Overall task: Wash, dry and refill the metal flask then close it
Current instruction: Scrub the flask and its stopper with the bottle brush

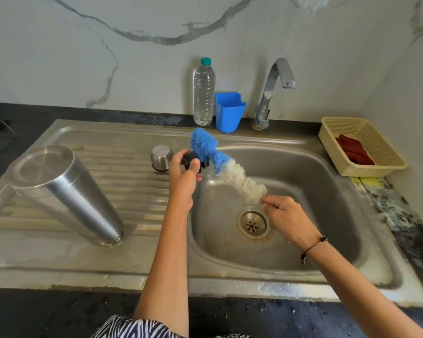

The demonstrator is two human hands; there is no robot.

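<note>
My left hand was clenched around a small black stopper-like part, holding it above the near-left edge of the stainless steel sink basin. My right hand pinched the thin wire handle of a long bottle brush with blue bristles at the tip and white bristles below; that grip was closed on the handle just over the round drain. The brush slanted up and to the left, its blue end bent over and pressed against the black part in my left hand.

The tall, tapered metal flask stood upside down on the ribbed draining board to the left of the basin, well apart from both hands. Its small rounded steel cap sat mouth down on the same board, just beside my left hand.

Behind the sink, on the dark bench, a clear plastic water bottle with a green cap stood next to a blue plastic holder, and the curved chrome tap rose to their right with no water running from it. On the right, a cream mesh basket held a folded dark red cloth. A thin black band circled my right wrist.
</note>
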